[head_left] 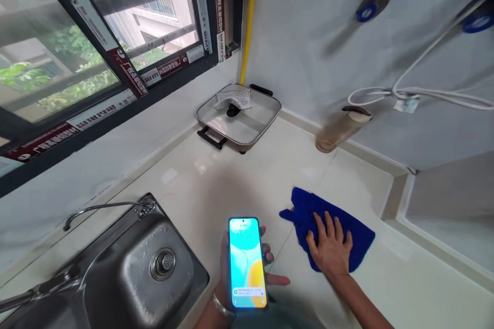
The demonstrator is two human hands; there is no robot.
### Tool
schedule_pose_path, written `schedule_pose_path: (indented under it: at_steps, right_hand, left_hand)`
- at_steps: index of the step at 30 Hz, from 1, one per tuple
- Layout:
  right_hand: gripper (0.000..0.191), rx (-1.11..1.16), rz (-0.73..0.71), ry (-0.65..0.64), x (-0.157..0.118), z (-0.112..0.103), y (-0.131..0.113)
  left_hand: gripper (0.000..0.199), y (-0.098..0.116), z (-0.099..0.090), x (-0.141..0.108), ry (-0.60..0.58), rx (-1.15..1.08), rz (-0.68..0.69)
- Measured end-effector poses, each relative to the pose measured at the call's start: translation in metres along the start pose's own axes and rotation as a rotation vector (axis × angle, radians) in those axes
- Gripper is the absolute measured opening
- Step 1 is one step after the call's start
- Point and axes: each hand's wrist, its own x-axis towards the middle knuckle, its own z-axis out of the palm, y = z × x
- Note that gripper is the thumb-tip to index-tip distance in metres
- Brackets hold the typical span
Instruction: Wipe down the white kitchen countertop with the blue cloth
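Note:
A lit smartphone [247, 262] rests upright in my left hand [270, 256], its screen facing me. The fingers wrap round its right edge, with one finger stretched out to the side. My right hand [331, 244] lies flat with spread fingers on a blue cloth [357, 241]. That cloth is spread on the pale countertop [262, 180], and its left end is bunched and folded. Part of the cloth is hidden under the palm.
A steel sink [142, 277] with a faucet [104, 206] is at the left. In the far corner stands a lidded electric pan [239, 118], with a crumpled silvery piece on the lid. A brownish cup-like container [341, 132] leans near the wall, below a coiled white cable [424, 95].

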Motion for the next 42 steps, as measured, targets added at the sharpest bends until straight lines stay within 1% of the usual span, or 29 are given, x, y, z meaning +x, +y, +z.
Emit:
schedule_pose_path:
  at_steps: [3, 6, 10, 13, 16, 19, 22, 25, 28, 31, 33, 36, 42]
  right_hand:
    - [0.06, -0.008, 0.028, -0.013, 0.037, 0.007, -0.008]
    - [0.06, 0.002, 0.044, -0.026, 0.075, 0.014, -0.017]
    - [0.061, 0.028, 0.06, -0.053, 0.122, 0.025, -0.033]
    - [0.063, 0.048, 0.083, -0.067, 0.147, 0.031, -0.042]
    - [0.063, 0.056, 0.092, -0.071, 0.156, 0.032, -0.048]
    - [0.062, 0.06, 0.091, -0.066, 0.156, 0.03, -0.049]
    - [0.062, 0.054, 0.101, -0.064, 0.155, 0.028, -0.05]
    - [0.061, 0.04, 0.107, -0.067, 0.154, 0.027, -0.052]
    - [0.06, 0.033, 0.116, -0.074, 0.146, 0.025, -0.056]
    - [0.06, 0.024, 0.105, -0.084, 0.129, 0.021, -0.06]
    - [0.059, 0.021, 0.076, -0.076, 0.115, 0.017, -0.063]
    - [0.058, 0.035, 0.037, -0.046, 0.092, 0.012, -0.066]
    - [0.057, 0.024, -0.057, -0.052, 0.043, 0.001, -0.063]
  left_hand:
    - [0.077, 0.004, -0.004, 0.006, 0.018, -0.028, 0.008]
    - [0.073, 0.008, -0.006, 0.01, 0.06, -0.047, 0.027]
    - [0.077, 0.014, -0.005, 0.013, 0.114, -0.04, 0.04]
    - [0.081, 0.017, -0.006, 0.013, 0.105, -0.036, 0.022]
    - [0.085, 0.018, -0.007, 0.012, 0.065, -0.048, -0.002]
    - [0.087, 0.016, -0.005, 0.008, 0.035, -0.062, -0.01]
    - [0.084, 0.014, 0.0, 0.002, 0.017, -0.072, -0.008]
    - [0.081, 0.012, 0.003, -0.005, 0.001, -0.044, -0.002]
    - [0.081, 0.011, 0.002, -0.009, 0.003, 0.0, -0.002]
    - [0.082, 0.01, 0.0, -0.012, 0.01, 0.012, -0.017]
    - [0.087, 0.009, 0.0, -0.013, 0.001, -0.001, -0.02]
    - [0.092, 0.005, 0.004, -0.014, -0.015, -0.015, -0.008]
    - [0.092, -0.007, 0.015, -0.025, 0.026, 0.06, 0.041]
